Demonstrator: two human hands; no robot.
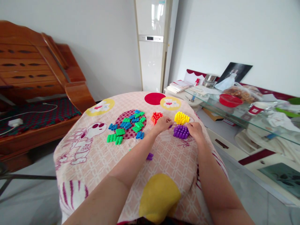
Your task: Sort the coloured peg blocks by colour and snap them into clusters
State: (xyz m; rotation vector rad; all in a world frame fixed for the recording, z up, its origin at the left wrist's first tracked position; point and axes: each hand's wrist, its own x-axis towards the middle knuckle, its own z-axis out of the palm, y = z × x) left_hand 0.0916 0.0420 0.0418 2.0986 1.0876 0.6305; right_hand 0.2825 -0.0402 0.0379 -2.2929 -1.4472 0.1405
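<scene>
purple block (181,132) lies between the two hands, nearer to the right hand (196,130)

the fingers of the right hand are bent and meet the right edge of the purple block; whether they grip it or only rest there, i cannot tell. the left hand (163,124) is on the other side, its fingertips close together and pointing right, toward the block. a small purple piece (171,126) shows at these fingertips, but i cannot tell if it is held. a narrow gap separates them from the block. the block seems longer from left to right than from near to far. just at its far side is the yellow block (181,118). the red block (156,117) is partly covered by the left hand. farther left, green pieces (120,131) and blue pieces (127,125) lie scattered on the tablecloth (168,159). one loose purple piece (150,156) is nearer, beside the left forearm.
</scene>
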